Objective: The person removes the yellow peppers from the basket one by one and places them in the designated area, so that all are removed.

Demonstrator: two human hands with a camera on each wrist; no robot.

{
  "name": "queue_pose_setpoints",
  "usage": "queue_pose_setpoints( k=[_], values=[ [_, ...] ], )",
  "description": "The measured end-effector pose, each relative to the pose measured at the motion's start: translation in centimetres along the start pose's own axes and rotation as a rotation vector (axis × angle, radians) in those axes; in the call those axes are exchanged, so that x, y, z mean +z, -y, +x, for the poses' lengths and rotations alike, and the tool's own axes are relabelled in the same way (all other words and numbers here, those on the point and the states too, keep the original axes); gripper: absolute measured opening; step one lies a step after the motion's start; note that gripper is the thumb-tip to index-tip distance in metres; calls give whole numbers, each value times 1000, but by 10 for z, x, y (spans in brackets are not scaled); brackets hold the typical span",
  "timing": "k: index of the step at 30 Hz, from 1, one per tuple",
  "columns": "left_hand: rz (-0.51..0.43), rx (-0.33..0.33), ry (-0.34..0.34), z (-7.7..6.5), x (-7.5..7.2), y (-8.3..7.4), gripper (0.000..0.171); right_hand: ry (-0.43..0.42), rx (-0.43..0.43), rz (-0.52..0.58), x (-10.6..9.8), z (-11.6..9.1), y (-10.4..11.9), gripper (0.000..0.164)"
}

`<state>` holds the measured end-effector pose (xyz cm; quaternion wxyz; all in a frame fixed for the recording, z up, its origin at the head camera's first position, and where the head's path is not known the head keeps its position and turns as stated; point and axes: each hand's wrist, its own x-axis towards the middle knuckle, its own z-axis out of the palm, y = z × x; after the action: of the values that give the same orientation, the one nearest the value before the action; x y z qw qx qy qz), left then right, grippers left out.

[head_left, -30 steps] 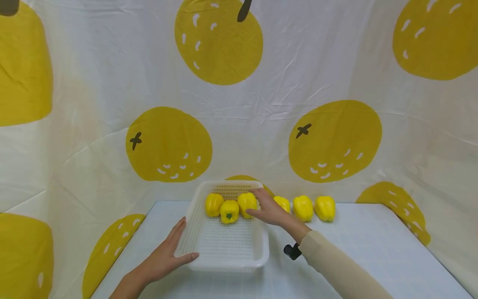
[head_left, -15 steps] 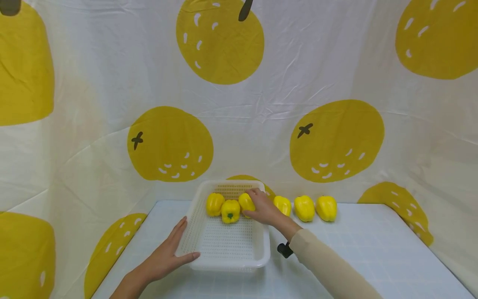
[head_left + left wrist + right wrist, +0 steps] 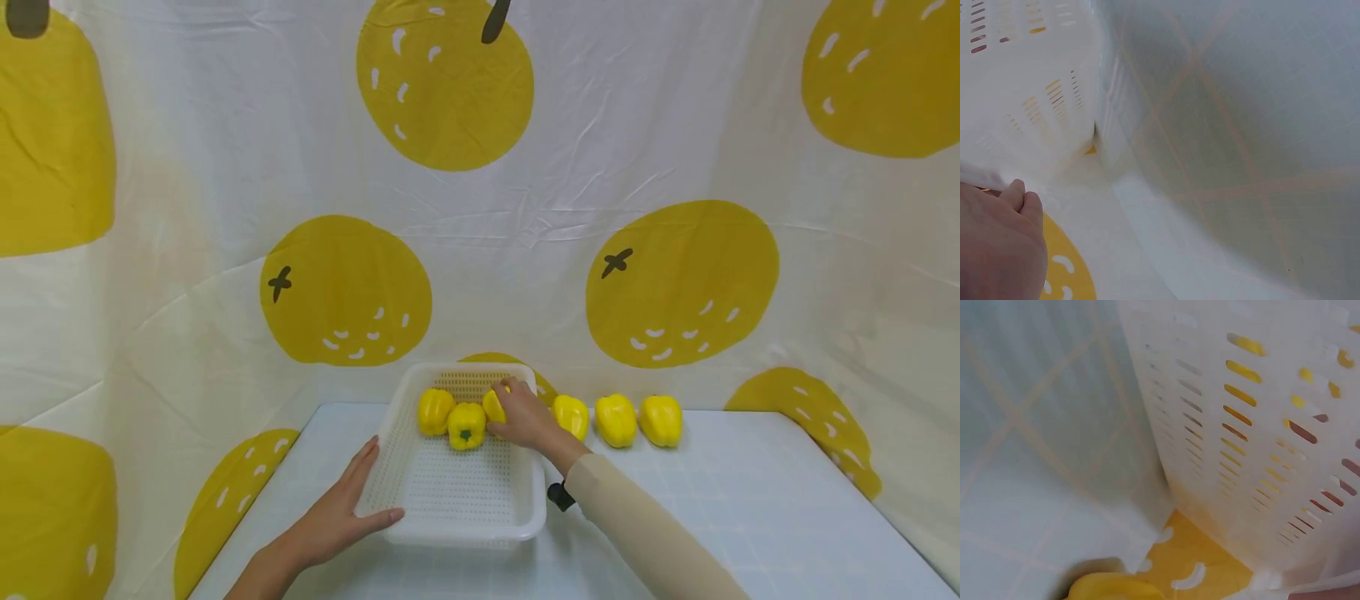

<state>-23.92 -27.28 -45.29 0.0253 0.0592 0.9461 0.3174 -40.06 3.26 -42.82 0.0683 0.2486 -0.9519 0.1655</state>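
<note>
A white perforated plastic basket [image 3: 461, 533] stands on the table with three yellow bell peppers in its far half. My right hand [image 3: 528, 417] reaches over the basket's right side and grips the right-hand bell pepper [image 3: 492, 406], covering much of it. Beside that one lie the middle bell pepper [image 3: 467, 427], stem end toward me, and the left bell pepper [image 3: 436, 412]. My left hand [image 3: 337, 504] rests with spread, straight fingers along the basket's left side, thumb at the near rim. The left wrist view shows its fingers [image 3: 1016, 194] at the rim.
Three more yellow bell peppers stand in a row right of the basket: a near one [image 3: 570, 417], a middle one [image 3: 616, 420] and an outer one [image 3: 661, 421]. A fruit-patterned curtain [image 3: 510, 283] hangs behind the pale checked table [image 3: 720, 500].
My right hand has moved slightly left and its fingers have closed round the right-hand bell pepper in the basket. The left hand and the basket keep their places.
</note>
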Motion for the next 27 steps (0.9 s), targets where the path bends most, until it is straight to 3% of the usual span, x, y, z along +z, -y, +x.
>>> queue_pose_setpoints(
  k=[10,19,27],
  values=[
    [3,-6,1,0,0,-1,115,42,22,-144,7,8,1,75],
    [-9,-23,3,-1,0,-3,116,23,-13,-259,9,8,4,60],
    [-1,-28,-2,-1,0,-3,117,18,-37,-274,13,9,5,70]
  ],
)
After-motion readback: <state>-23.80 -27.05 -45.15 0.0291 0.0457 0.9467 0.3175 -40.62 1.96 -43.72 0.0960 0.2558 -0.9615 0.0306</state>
